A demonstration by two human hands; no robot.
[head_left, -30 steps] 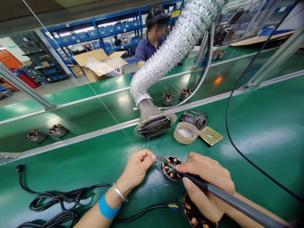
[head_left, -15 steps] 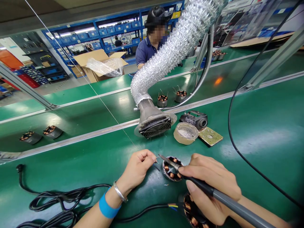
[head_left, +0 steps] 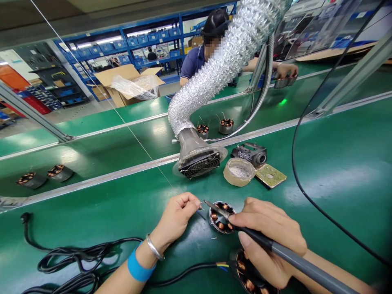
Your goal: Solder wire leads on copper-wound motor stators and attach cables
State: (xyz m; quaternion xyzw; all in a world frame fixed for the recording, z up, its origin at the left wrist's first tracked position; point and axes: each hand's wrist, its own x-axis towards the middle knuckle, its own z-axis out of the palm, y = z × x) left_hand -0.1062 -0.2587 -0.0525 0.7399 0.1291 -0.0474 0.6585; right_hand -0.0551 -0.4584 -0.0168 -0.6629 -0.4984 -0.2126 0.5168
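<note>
Blue shelving (head_left: 147,41) w/ bins (head_left: 105,46) at rear; strip lights (head_left: 104,39); green benches (head_left: 337,163); cardboard box (head_left: 122,83) beyond.

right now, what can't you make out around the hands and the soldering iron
Head view, second stator: mostly hidden under the right hand, cut by the bottom edge.
Rear end of the soldering iron: runs off the lower right corner.
Iron tip, solder wire in the left hand, first stator: contact too small to tell.

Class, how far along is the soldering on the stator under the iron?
Done: copper coils on the stator are wound. In hand: the right hand holds the soldering iron, tip at a thin wire pinched by the left hand. Left: probably this joint; a second stator with coloured leads lies below.
</note>
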